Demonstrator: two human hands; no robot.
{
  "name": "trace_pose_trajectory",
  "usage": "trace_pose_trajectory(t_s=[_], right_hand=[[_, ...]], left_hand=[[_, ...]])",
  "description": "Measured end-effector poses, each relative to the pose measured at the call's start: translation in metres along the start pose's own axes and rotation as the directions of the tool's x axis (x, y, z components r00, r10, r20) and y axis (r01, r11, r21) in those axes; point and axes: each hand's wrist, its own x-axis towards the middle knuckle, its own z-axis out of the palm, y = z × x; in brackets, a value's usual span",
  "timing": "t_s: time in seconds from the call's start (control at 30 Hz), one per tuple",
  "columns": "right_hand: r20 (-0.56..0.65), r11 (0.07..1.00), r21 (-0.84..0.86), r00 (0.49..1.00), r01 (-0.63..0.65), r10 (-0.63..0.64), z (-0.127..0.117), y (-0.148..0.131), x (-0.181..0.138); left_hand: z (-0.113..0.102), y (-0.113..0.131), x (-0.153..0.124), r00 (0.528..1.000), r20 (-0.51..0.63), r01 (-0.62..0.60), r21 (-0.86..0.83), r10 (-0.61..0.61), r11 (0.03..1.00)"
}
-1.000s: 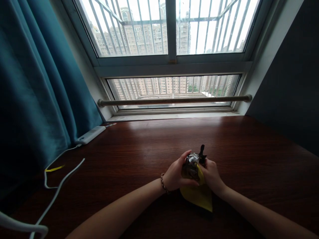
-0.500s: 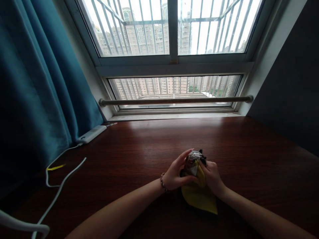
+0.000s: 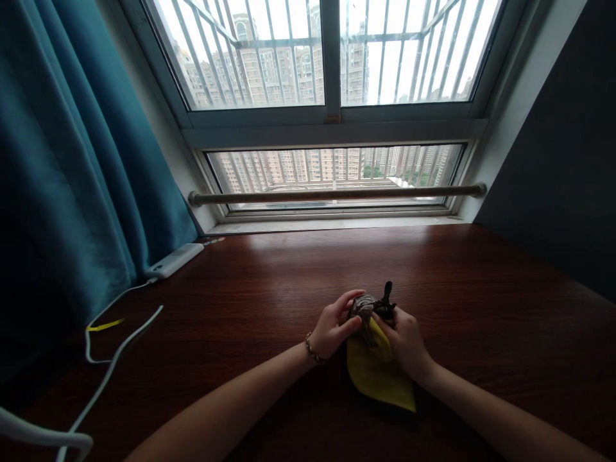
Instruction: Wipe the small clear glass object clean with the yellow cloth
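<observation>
Both my hands meet over the dark wooden desk, just right of its middle. My left hand, a bead bracelet on its wrist, pinches the left side of a small dark crinkly bundle with a black tip sticking up. My right hand grips the same bundle from the right. Below the hands a yellow pouch-like piece hangs down to the desk and joins the bundle. What the bundle contains is too dark to make out.
A white power strip lies at the desk's back left, with white cables and a yellow tag trailing toward the near left. A teal curtain hangs at the left. A barred window and rail run behind the desk.
My hands have squeezed the bundle smaller and narrower. The black tip shows above it again, and my left fingers have shifted onto its top.
</observation>
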Motion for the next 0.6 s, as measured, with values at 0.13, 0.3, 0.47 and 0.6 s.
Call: trace_pose_trajectory(t_s=[0.13,0.3,0.47,0.6], right_hand=[[0.026,1.0,-0.015,0.999,0.025,-0.024,0.0007,0.0015,0.0018],[0.009,0.999,-0.026,1.0,-0.026,0.026,0.0001,0.006,0.0057],[0.006,0.996,-0.041,0.997,-0.077,0.077,-0.0006,0.0057,0.009],[0.035,0.998,-0.02,0.998,-0.06,0.061,-0.0004,0.0032,0.009]], left_hand=[[0.0009,-0.0107,0.0007,0.994,-0.027,0.1,-0.103,-0.103,0.99],[0.0018,-0.0103,0.0028,0.997,0.036,0.065,-0.077,-0.062,0.995],[0.0075,-0.0047,0.0037,1.0,0.02,0.01,0.14,-0.013,0.99],[0.0104,-0.0052,0.0017,0.998,-0.009,-0.061,0.044,0.061,0.997]])
